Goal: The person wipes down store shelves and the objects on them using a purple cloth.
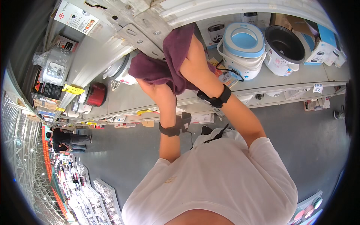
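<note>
A purple cloth (153, 69) is bunched around both of my hands, against the upright metal shelf post (140, 33). My left hand (159, 91) goes into its lower folds, and the fingers are hidden. Higher up, my right hand (194, 54) holds another part of the cloth, also with its fingers covered. Right of my right hand, a white and blue rice cooker (243, 64) stands on the shelf (247, 85) with its cord trailing in front. Close to my left hand, a white cooker with a floral print (128, 80) is partly hidden by the cloth.
A rice cooker with an open black pot (284, 45) and printed boxes (322, 53) stand at the right. Further left are a red cooker (97, 94) and a silver appliance in plastic (57, 67). Several people (66, 137) stand down the aisle (112, 157).
</note>
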